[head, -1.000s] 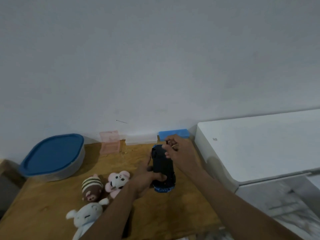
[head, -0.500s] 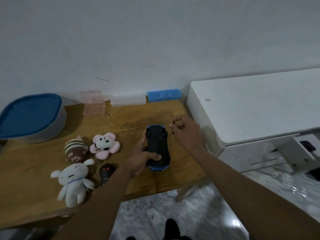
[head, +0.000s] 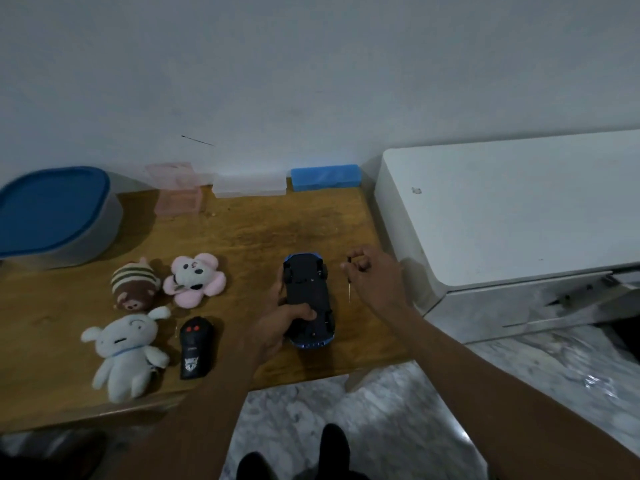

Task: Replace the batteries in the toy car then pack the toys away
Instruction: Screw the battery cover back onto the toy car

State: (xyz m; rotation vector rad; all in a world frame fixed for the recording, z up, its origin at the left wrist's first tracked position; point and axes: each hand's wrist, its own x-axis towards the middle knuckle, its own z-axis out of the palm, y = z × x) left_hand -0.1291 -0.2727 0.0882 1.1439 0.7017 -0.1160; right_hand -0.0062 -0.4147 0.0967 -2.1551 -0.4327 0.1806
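Underside-up toy car [head: 308, 299] being gripped by left hand [head: 277, 327], over table [head: 263, 230]. Thin screwdriver [head: 349, 284] being pinched by right hand [head: 375, 277], just beside. Risk: light pinch failing, screwdriver being dropped off near edge.

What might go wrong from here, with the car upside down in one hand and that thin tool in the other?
The toy car sits upside down in the left hand alone, near the front edge of the table; a slip might send it to the floor. The right hand only pinches the thin screwdriver at its top, so it may wobble or drop.
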